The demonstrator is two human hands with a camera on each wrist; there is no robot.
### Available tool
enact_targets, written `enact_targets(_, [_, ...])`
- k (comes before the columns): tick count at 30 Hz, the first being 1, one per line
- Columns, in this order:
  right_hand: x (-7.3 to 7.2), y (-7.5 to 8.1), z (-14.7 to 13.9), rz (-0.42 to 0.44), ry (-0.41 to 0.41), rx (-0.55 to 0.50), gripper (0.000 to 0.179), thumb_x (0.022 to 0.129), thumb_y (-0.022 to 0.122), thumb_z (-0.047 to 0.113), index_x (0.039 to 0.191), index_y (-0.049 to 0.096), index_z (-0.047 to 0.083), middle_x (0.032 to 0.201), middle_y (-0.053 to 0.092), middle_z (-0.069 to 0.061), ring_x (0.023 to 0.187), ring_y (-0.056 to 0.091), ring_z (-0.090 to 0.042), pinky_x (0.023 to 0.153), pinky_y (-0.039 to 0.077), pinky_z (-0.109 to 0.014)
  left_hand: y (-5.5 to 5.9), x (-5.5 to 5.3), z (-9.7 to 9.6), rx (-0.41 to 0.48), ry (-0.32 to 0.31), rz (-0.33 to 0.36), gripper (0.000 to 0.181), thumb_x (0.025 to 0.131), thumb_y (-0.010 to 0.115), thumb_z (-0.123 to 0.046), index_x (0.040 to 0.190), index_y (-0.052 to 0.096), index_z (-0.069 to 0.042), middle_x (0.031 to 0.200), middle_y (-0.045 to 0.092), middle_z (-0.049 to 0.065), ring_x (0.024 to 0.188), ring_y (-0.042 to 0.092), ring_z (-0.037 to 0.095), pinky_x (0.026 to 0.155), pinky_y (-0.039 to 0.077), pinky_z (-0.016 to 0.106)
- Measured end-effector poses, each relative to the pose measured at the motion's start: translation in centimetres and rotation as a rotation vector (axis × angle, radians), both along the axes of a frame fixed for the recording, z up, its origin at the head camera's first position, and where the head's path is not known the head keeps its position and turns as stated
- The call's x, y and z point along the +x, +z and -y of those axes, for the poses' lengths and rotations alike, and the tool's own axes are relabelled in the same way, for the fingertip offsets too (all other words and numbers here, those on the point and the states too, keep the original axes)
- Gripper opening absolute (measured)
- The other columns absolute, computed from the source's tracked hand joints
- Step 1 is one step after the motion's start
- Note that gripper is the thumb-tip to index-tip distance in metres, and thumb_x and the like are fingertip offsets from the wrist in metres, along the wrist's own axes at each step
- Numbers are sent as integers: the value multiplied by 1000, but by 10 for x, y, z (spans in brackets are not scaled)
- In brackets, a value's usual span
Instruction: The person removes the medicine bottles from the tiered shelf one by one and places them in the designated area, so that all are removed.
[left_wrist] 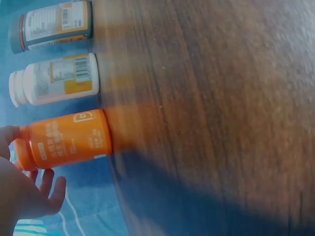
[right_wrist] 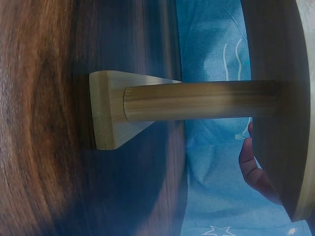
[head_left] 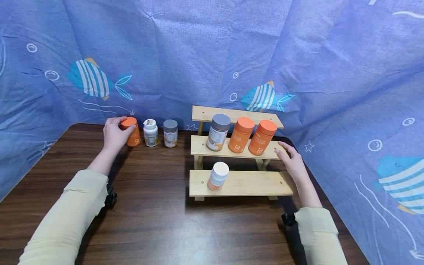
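At the table's back left, my left hand [head_left: 115, 133] pinches the cap of an upright orange supplement bottle [head_left: 134, 137]. The left wrist view shows the thumb on one side of that orange bottle's cap [left_wrist: 22, 150] and the fingers on the other. Beside it stand a white bottle [head_left: 151, 134] and a grey-capped bottle [head_left: 170, 135]. My right hand [head_left: 292, 162] holds nothing, its fingers loosely bent by the right end of the wooden rack's middle step [head_left: 197, 146]. In the right wrist view a board of the rack [right_wrist: 280, 54] partly hides the right hand's fingers [right_wrist: 253, 172].
On the middle step stand a grey-capped bottle [head_left: 218, 134] and two orange bottles [head_left: 239, 138]. A white bottle [head_left: 218, 178] is at the left of the bottom step [head_left: 255, 184]. The top step [head_left: 232, 114] backs onto a blue fish-print cloth [head_left: 185, 55]. Dark wooden table [head_left: 149, 213] lies in front.
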State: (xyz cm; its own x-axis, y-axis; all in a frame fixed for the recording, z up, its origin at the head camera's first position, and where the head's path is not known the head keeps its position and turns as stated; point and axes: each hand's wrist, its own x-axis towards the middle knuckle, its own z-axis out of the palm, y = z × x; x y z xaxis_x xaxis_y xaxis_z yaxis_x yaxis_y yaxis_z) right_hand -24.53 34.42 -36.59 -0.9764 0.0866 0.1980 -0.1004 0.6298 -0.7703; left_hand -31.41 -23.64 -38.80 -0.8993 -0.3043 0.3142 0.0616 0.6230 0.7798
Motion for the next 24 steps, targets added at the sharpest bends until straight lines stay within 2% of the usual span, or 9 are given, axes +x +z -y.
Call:
enact_targets(8, [0,-1,0,-16,2,-7,61,93,58,39,141,42,6,147,36,-18,135,30,-33,107,26,-51,12,7,-4,-27,-3,-32,48,88,64,-23,127,54,4,128,45,26,120,39,41,103,31,52])
enact_targets(12, [0,0,1,-19,1,-11,60,93,58,39,141,43,6,147,36,-17,134,31,-32,107,27,-50,19,12,-7,-13,-7,-42,46,88,64,-22,125,55,5,127,46,27,121,39,42,103,29,52])
enact_targets(19, [0,-1,0,-6,0,-6,61,92,58,40,142,41,8,149,34,-17,137,28,-33,108,26,-52,31,22,-9,-6,-20,-6,50,89,62,-24,129,52,4,136,41,28,129,30,44,107,22,54])
enact_targets(24, [1,0,0,0,-1,-2,62,92,58,40,143,41,8,149,33,-17,137,27,-34,108,26,-53,40,29,-15,-11,-37,-7,49,89,62,-25,130,52,1,137,41,26,129,29,43,107,22,55])
